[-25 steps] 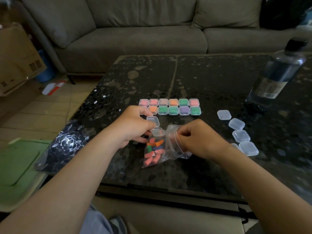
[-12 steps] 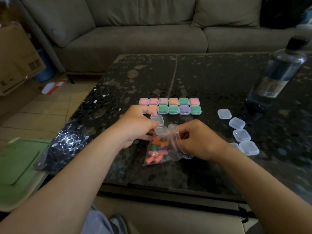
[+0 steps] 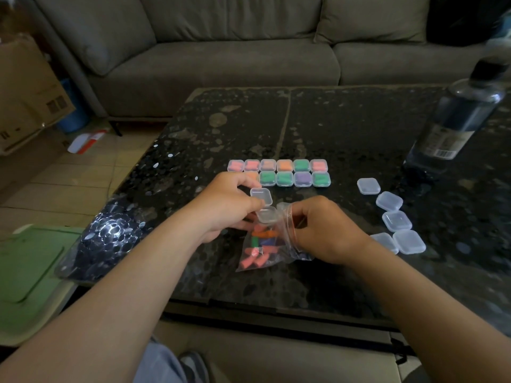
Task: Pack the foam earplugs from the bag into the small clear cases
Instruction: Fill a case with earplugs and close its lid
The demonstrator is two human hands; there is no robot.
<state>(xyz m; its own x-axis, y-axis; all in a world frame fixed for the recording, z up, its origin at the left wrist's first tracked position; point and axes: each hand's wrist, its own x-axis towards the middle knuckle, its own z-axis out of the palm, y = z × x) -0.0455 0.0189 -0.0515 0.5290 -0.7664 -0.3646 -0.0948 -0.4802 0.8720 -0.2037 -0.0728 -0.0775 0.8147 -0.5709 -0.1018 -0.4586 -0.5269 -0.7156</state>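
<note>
the foam earplugs (image 3: 255, 261) are light and squashy, best pinched gently round the middle. they lie in the thin, slippery bag (image 3: 279, 255) by the middle of the surface's (image 3: 345, 128) near edge, too jumbled to count. the left hand (image 3: 229, 207) grips one open case (image 3: 266, 214), stiff and light, by its base. the right hand (image 3: 329, 233) pinches the bag's mouth. eleven filled cases (image 3: 301, 179) sit mid-surface, one of them half hidden, and five empty cases (image 3: 396, 220) lie toward the right edge.
</note>
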